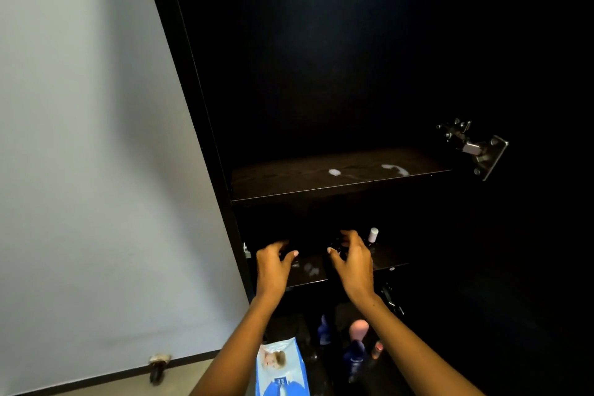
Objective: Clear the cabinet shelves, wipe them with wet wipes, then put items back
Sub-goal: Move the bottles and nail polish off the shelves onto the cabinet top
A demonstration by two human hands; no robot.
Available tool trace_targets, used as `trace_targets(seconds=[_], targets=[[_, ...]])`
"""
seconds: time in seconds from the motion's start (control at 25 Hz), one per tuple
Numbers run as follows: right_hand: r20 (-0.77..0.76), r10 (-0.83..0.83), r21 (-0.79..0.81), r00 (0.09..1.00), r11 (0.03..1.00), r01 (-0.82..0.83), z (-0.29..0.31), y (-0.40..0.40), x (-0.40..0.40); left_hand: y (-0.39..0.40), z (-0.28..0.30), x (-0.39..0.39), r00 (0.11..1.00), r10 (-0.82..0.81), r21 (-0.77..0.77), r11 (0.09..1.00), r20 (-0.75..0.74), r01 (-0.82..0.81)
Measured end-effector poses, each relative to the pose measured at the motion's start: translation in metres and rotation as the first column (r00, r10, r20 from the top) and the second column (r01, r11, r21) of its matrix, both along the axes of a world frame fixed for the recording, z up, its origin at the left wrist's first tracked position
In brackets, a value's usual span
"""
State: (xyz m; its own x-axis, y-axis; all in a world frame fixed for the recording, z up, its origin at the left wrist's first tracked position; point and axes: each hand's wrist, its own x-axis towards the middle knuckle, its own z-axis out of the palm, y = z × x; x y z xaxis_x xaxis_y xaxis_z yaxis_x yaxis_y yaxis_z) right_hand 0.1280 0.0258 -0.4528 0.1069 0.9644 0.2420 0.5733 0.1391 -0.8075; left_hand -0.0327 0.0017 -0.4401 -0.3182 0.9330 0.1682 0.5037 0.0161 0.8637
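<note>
Head view: left hand (pixel 273 270) and right hand (pixel 353 262), fingers curled, gather small dark bottles, contents unclear, clearing the black wooden cabinet shelf (pixel 389 259).

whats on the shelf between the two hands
In the head view, the stretch of lower shelf between the left hand and right hand shows only pale smudges; no clear object, though it is dark there.
</note>
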Motion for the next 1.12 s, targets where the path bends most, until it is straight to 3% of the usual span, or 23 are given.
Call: trace_targets(seconds=[0.12,0.24,0.56,0.92,1.12], targets=[[0.052,-0.007,-0.002,0.999,1.0,0.007,0.004,0.002,0.003,0.002,0.001,-0.002,1.0,-0.01,-0.003,1.0,0.03,0.011],[0.008,-0.002,0.014,1.0,1.0,0.001,0.011,-0.005,0.006,-0.007,0.004,-0.001,0.997,-0.039,0.015,0.999,0.068,0.038],[0.027,-0.007,0.009,1.0,1.0,0.007,-0.001,-0.083,0.018,-0.078,-0.007,0.007,0.979,-0.148,0.018,0.989,0.141,0.147],[0.164,0.089,-0.368,0.982,0.93,-0.023,-0.095,-0.144,0.015,-0.136,-0.074,0.021,0.972,-0.183,-0.192,0.959,0.144,0.209],[0.2,0.177,-0.483,0.964,0.874,-0.06,-0.136,-0.143,0.004,-0.142,-0.107,0.023,0.977,-0.146,-0.284,0.941,0.154,0.185]])
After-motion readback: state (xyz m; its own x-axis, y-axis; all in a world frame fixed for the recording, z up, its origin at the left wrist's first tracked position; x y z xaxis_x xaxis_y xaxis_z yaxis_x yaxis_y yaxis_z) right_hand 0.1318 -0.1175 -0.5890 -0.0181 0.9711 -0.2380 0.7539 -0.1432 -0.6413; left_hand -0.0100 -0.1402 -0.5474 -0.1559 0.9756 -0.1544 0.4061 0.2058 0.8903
